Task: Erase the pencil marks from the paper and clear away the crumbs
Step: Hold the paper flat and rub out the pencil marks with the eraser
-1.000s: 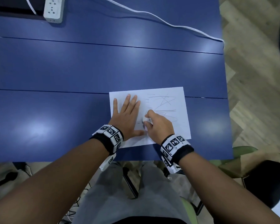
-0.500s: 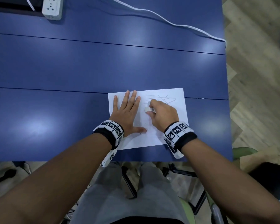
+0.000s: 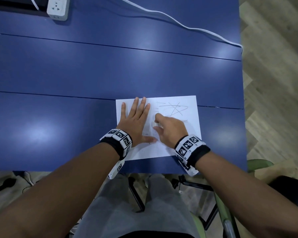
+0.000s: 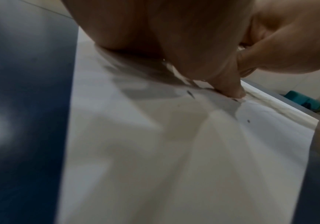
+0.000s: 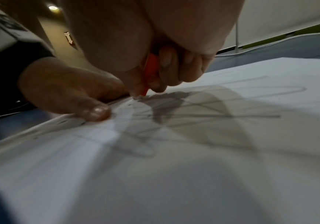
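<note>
The paper (image 3: 179, 143) is laid on the blue table (image 3: 76, 79) near its six-o'clock edge, and its nine-o'clock half is pressed flat by the left hand (image 3: 136, 124), whose fingers are spread straight and pointed toward twelve o'clock. An eraser (image 3: 156, 124) with an orange sleeve is pinched between thumb and curled fingers of the right hand (image 3: 170, 129) and is set against the sheet just beside the left hand. Pencil marks (image 3: 174, 109) are seen toward one o'clock of the eraser, dark crumbs (image 4: 248, 121) are scattered near the left thumb, and a power strip (image 3: 58, 7) with a white cable (image 3: 179, 23) is kept at the table's twelve-o'clock edge.
</note>
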